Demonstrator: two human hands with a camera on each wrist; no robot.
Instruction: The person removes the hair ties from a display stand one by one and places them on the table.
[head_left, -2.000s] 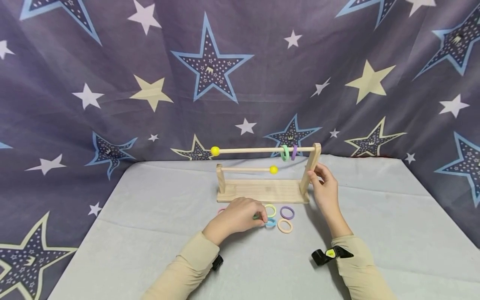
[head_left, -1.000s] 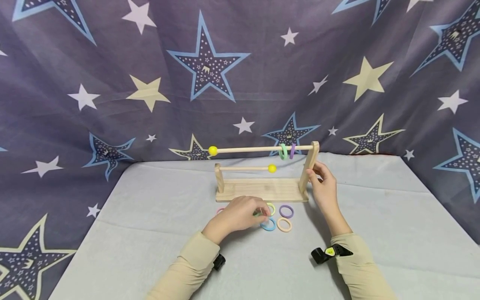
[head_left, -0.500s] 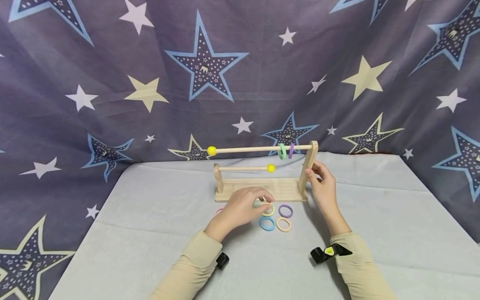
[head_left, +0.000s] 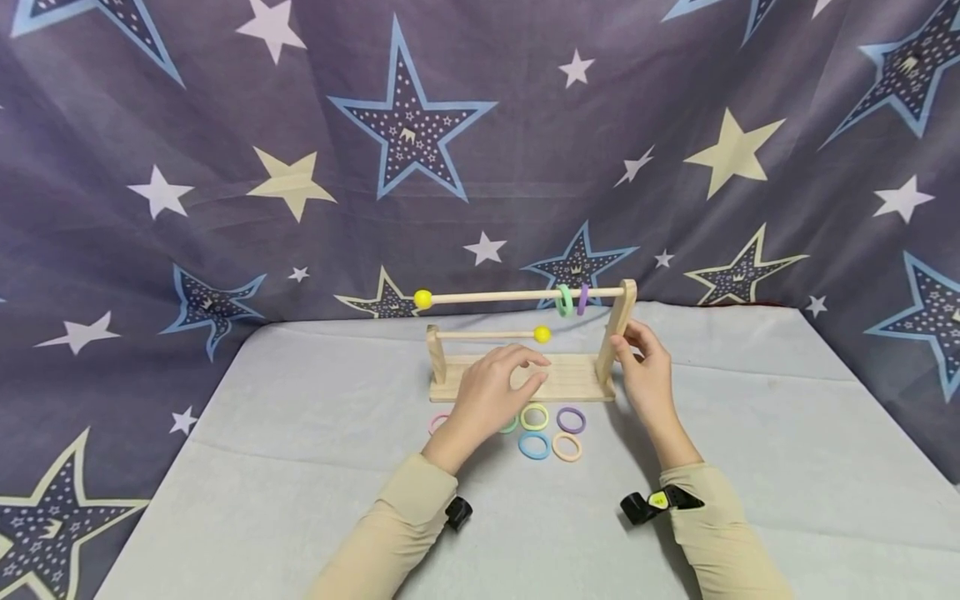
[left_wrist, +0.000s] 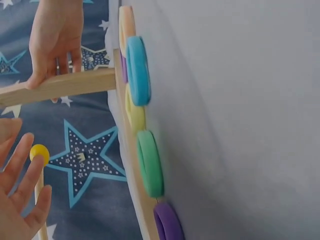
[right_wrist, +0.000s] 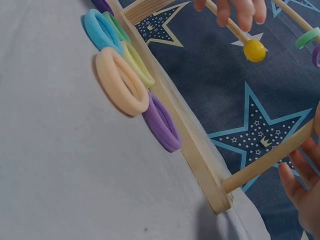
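Observation:
My left hand [head_left: 495, 385] hovers over the base of a wooden two-rod stand [head_left: 573, 377], fingers loosely bent and apart, holding nothing. In the left wrist view its spread fingers are near the yellow ball [left_wrist: 40, 154] on the lower rod's end. My right hand [head_left: 647, 368] grips the stand's tall right upright [head_left: 617, 325] between thumb and fingers. A green ring [head_left: 559, 305] and a purple ring [head_left: 582, 300] hang on the upper rod. In front of the base lie soft rings like hair ties: blue [left_wrist: 138, 70], peach [right_wrist: 106, 75], yellow [left_wrist: 134, 112], green [left_wrist: 155, 165] and purple [right_wrist: 162, 127].
A pink ring [head_left: 433, 421] lies partly hidden behind the left wrist. Grey cloth [head_left: 315, 467] covers the table. A dark star-patterned curtain [head_left: 495, 183] stands behind and at both sides. Another yellow ball [head_left: 423, 299] caps the upper rod.
My left hand has let go of the blue ring, which now lies flat, and has moved up and away over the base. The right hand has stayed on the upright.

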